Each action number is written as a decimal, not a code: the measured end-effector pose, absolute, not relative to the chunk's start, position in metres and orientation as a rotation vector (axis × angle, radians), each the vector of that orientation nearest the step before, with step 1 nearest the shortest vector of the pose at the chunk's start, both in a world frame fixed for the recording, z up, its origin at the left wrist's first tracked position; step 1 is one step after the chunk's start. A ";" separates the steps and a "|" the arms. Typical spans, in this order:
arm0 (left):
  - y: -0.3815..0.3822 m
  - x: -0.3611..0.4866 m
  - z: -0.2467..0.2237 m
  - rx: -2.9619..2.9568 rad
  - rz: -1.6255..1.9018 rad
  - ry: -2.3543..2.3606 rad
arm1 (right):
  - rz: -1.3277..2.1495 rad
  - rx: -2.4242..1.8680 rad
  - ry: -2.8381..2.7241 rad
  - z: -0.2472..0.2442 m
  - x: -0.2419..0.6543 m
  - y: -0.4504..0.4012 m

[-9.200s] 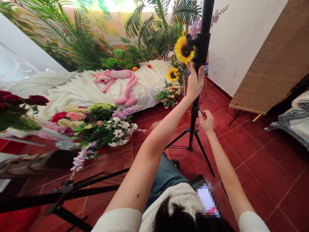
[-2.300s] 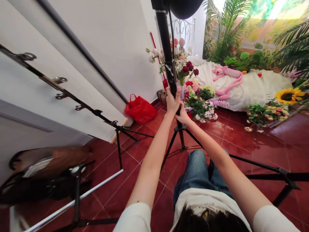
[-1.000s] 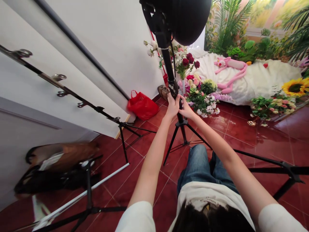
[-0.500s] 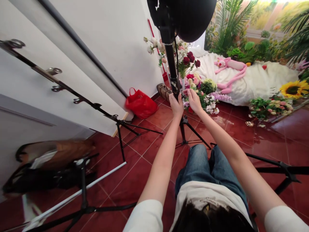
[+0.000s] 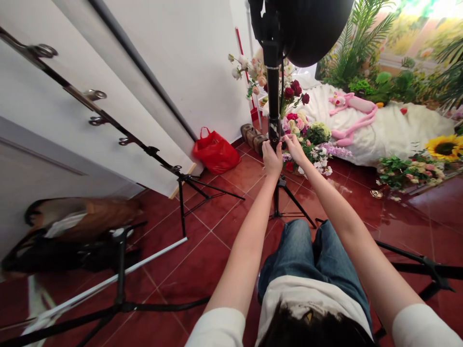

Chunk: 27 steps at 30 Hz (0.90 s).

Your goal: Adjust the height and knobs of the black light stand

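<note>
A black light stand [image 5: 273, 91] rises in front of me, with a large black lamp head [image 5: 313, 29] at its top and thin legs on the red tiles. My left hand [image 5: 272, 158] is wrapped round the pole just below a joint. Close beside it, my right hand [image 5: 293, 148] has its fingers pinched together at the right side of the joint, where a small part may be between them, too small to make out. A black cable hangs along the pole. Behind my right hand stand mixed artificial flowers [image 5: 318, 132].
A red bag [image 5: 216, 153] and brown shoes [image 5: 253, 138] lie by the wall. More tripod legs [image 5: 125, 306] spread at lower left and right. A clamp-fitted bar [image 5: 104, 115] slants at left. A pink plush toy [image 5: 356, 106] rests on white cloth, near a sunflower [image 5: 444, 147].
The view has shifted, so the stand, hands and flowers sit slightly further right. The pole looks more upright. Both hands remain at the joint.
</note>
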<state>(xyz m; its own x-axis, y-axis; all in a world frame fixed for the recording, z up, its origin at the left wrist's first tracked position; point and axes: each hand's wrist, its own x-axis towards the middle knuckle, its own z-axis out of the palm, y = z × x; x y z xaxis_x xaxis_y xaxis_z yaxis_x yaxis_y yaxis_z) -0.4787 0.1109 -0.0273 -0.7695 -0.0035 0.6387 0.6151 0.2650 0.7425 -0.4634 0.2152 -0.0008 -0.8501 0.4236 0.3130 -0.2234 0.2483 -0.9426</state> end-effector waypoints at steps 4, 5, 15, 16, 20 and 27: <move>0.110 -0.477 -0.027 -0.576 -1.540 -2.001 | 1.727 -0.087 -1.992 0.003 -0.454 0.213; 0.110 -0.477 -0.027 -0.573 -1.541 -1.996 | 1.735 -0.069 -2.009 0.005 -0.452 0.214; 0.112 -0.475 -0.027 -0.528 -1.551 -1.971 | 2.076 -0.488 -1.896 0.010 -0.469 0.214; 0.112 -0.475 -0.027 -0.526 -1.556 -1.970 | 2.103 -0.498 -1.851 0.009 -0.468 0.211; 0.114 -0.476 -0.028 -0.502 -1.582 -1.971 | 2.266 -0.377 -1.658 0.003 -0.450 0.202; 0.118 -0.473 -0.026 -0.435 -1.562 -1.971 | 2.354 -0.223 -1.717 -0.011 -0.422 0.201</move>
